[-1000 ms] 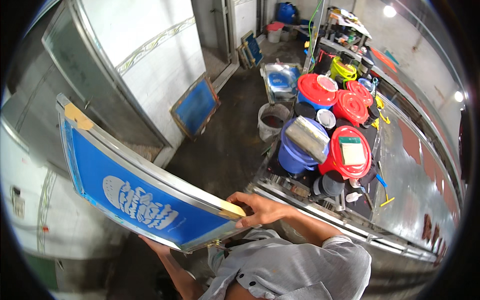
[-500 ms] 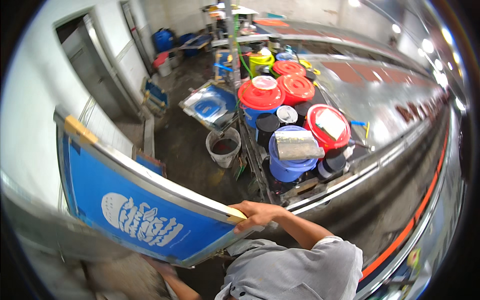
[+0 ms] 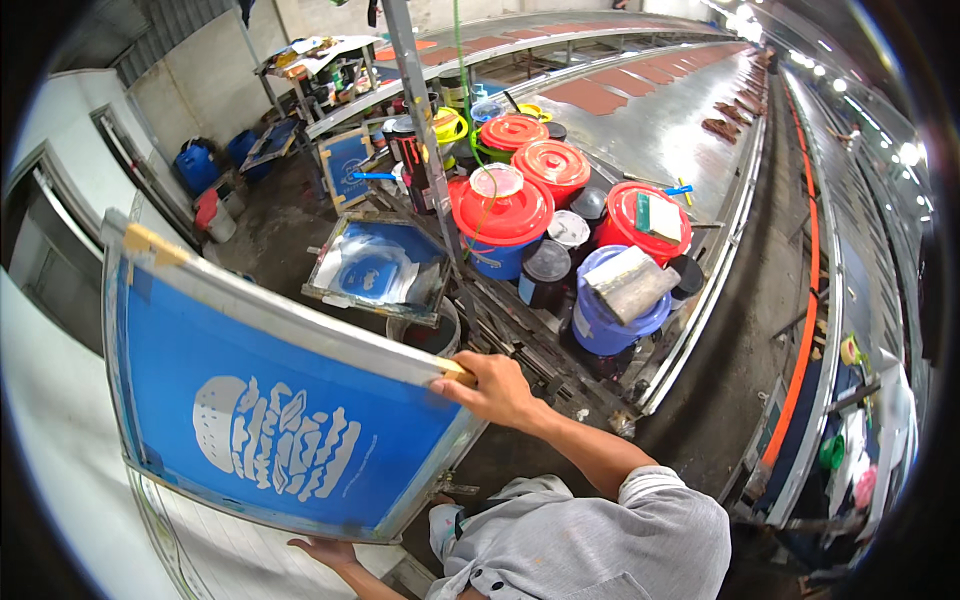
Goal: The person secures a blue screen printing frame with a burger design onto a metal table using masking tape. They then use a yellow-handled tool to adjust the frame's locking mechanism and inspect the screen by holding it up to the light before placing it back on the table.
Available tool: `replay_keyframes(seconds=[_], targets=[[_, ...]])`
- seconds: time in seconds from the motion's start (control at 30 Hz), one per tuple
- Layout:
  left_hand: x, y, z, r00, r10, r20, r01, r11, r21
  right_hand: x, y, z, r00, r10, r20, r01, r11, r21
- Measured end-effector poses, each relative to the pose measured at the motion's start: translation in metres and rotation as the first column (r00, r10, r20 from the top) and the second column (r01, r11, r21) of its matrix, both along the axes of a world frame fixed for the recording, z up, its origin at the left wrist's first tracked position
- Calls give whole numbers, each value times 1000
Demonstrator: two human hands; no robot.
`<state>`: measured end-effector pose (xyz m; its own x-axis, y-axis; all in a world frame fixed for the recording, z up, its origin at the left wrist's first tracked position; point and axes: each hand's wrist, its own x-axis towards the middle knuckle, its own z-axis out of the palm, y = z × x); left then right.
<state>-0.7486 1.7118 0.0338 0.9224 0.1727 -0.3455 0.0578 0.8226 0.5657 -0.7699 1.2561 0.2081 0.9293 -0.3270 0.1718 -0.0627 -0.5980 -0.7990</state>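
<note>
A large silk-screen printing frame (image 3: pixel 270 345), blue mesh with a white burger design and a metal rim, is held tilted at the left in front of me. My right hand (image 3: pixel 490 388) is closed over its upper right corner, beside a yellowish tape patch. Under the lower edge, my left hand (image 3: pixel 328 551) supports the frame from below; its thumb sticks out and the other fingers are partly hidden. Beyond the frame, a second blue screen (image 3: pixel 375 262) lies at a slant above a bucket (image 3: pixel 432 330), which the held frame partly covers.
Red-lidded buckets (image 3: pixel 503 212) and a purple-blue bucket (image 3: pixel 620 320) with a metal-coloured block (image 3: pixel 632 285) on top crowd the table end. A metal post (image 3: pixel 418 120) rises beside them. Long printing tables (image 3: pixel 660 130) stretch away with brown pieces on them. A white wall (image 3: pixel 50 420) stands close left.
The view has swung, bringing more of the long tables into sight. The screen frame now shows its face more fully. My right hand keeps its corner; my left, blurred before, shows more clearly.
</note>
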Motion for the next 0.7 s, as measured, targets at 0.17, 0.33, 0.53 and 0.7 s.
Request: replay_keyframes(seconds=[0.17, 0.33, 0.53, 0.7], targets=[[121, 30, 29, 999, -12, 30, 13, 999, -40, 85, 33, -3, 992, -125, -20, 126, 990, 68], [231, 104, 25, 983, -104, 153, 111, 993, -39, 180, 81, -2, 977, -209, 38, 203, 972, 121], [345, 150, 42, 991, -77, 112, 80, 996, -25, 268, 110, -32, 946, -324, 15, 306, 909, 281], [473, 189, 1, 862, -318, 396, 328, 944, 45, 354, 109, -79, 920, -392, -6, 363, 844, 394]])
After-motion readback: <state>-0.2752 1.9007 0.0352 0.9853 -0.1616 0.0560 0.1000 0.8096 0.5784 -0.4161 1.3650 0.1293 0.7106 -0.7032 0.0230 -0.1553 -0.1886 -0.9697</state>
